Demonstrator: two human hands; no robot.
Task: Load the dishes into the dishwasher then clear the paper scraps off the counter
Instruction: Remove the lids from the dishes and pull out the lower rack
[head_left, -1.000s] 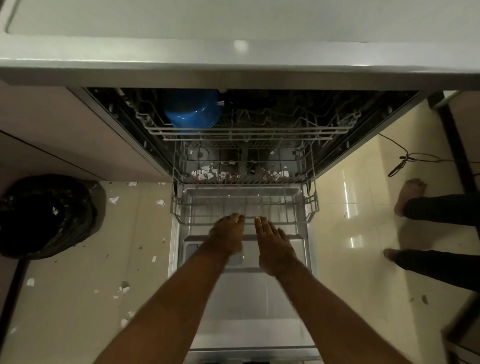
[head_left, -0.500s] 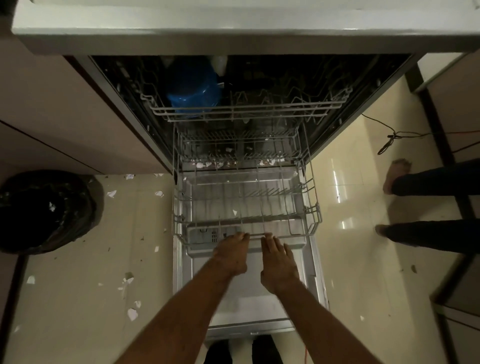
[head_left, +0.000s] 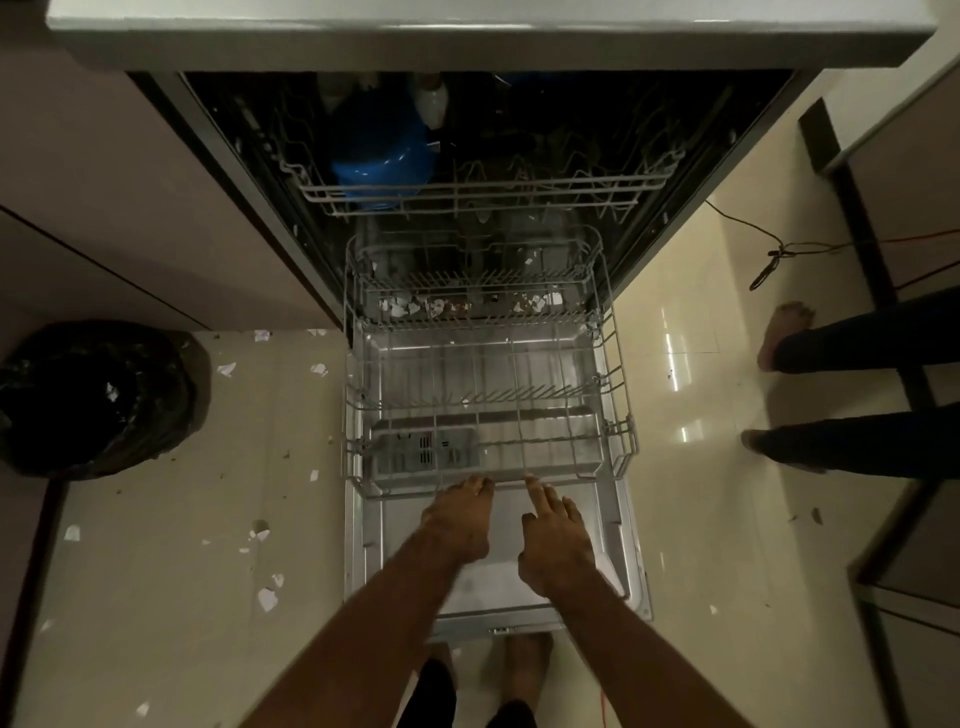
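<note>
I am working in dim, yellowish light. Glare is shining on the floor tiles (head_left: 675, 343) at right, the dishwasher (head_left: 571, 130) at top is lying in shadow, and lines are bending near the edges.

My left hand (head_left: 460, 519) hooks the front rail of the lower rack (head_left: 550, 457). My right hand (head_left: 556, 545) is just beside it, fingers straight, tips at the same rail. Under the grip lies the open dishwasher door (head_left: 493, 587). Beyond it, the upper rack (head_left: 519, 184) holds a blue pot (head_left: 382, 166). Left of the grip, paper scraps (head_left: 267, 597) dot the floor near a black bin bag (head_left: 93, 400).
</note>
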